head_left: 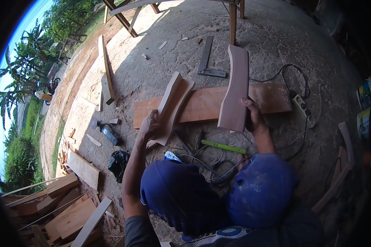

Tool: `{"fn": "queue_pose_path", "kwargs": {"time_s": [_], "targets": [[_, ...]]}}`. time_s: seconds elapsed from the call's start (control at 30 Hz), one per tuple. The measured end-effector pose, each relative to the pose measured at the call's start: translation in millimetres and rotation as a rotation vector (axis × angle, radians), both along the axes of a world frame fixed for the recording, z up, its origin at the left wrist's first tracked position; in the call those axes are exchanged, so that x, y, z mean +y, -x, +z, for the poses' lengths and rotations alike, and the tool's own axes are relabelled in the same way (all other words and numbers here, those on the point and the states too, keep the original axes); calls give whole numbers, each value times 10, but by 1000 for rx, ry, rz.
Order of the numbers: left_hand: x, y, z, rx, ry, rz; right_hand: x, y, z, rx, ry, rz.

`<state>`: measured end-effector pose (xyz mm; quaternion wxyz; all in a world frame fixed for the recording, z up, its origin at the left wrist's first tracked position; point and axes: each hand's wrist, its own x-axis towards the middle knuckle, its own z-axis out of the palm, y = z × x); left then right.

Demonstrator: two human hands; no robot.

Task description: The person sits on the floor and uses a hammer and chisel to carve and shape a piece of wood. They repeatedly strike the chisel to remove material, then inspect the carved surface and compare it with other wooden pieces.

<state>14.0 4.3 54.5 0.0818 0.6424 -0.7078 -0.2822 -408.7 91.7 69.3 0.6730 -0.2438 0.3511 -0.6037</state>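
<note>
My left hand [151, 123] is closed on the near left edge of a curved wooden piece [178, 101], which slants over the left part of a flat reddish board [206, 103]. In my right hand [254, 114] is another curved wooden piece [235, 82], held near its lower end with the thumb on its broad face. This piece stands almost upright in view, its long edges wavy, and covers part of the board. The two pieces are apart. Between my hands and knees lies a hammer with a bright green handle [222, 146].
A metal try square [208, 68] lies beyond the board. To the left are a power tool [108, 132], a black plastic bag [118, 164] and a lumber pile [66, 206]. Cables and a white power strip [301, 105] lie right. A wooden trestle's leg [233, 24] stands at the back.
</note>
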Motion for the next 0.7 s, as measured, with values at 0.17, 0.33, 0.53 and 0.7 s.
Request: {"fn": "queue_pose_path", "kwargs": {"time_s": [0.17,0.33,0.53,0.7], "targets": [[13,2,82,-72,-51,-25,8,-40,-24,-11,10,1],[115,199,84,-127,-41,-36,1,-43,-105,-22,-15,0],[20,124,55,-96,-24,-56,5,-71,-114,-13,-2,-20],[-250,384,212,-147,-54,-82,30,140,16,0,30,-69]]}}
